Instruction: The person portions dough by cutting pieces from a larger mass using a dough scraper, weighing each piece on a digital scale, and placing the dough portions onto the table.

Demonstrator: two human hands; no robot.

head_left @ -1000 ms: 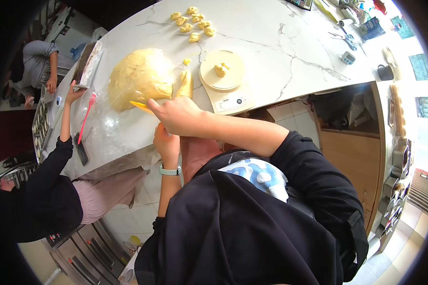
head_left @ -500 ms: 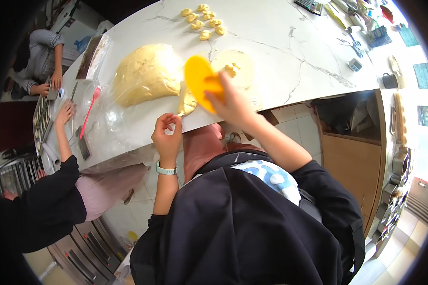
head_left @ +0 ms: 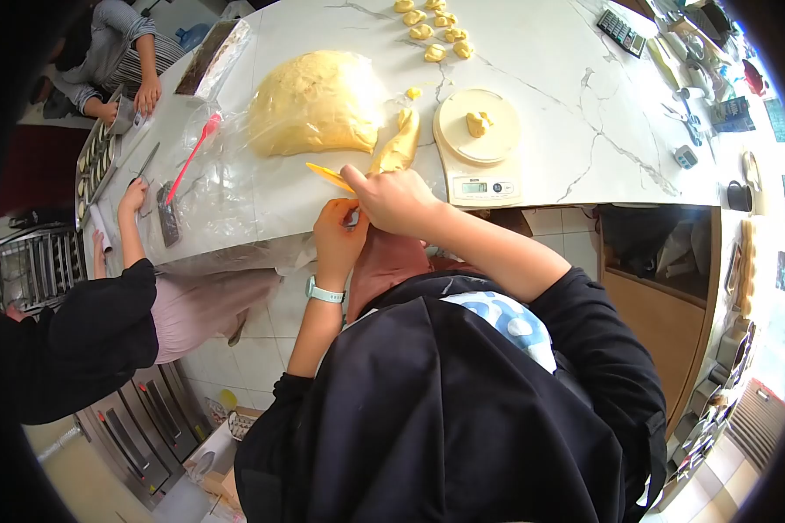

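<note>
Now, the dough strip [head_left: 399, 146] is looking pale yellow, smooth and tapered, lying by the worktop's [head_left: 567, 148] near edge between the plastic-covered dough mound [head_left: 318, 100] and the kitchen scale [head_left: 481, 190]. The right hand [head_left: 399, 200] is gripping a yellow scraper [head_left: 327, 176], which is turning nearly edge-on rather than showing its broad face beside the scale as half a second ago. The left hand [head_left: 338, 235] is curling its fingers narrowly at the near edge; whether it is pinching dough, I cannot quite tell. Veined marble is stretching from the scale towards the worktop's right edge.
</note>
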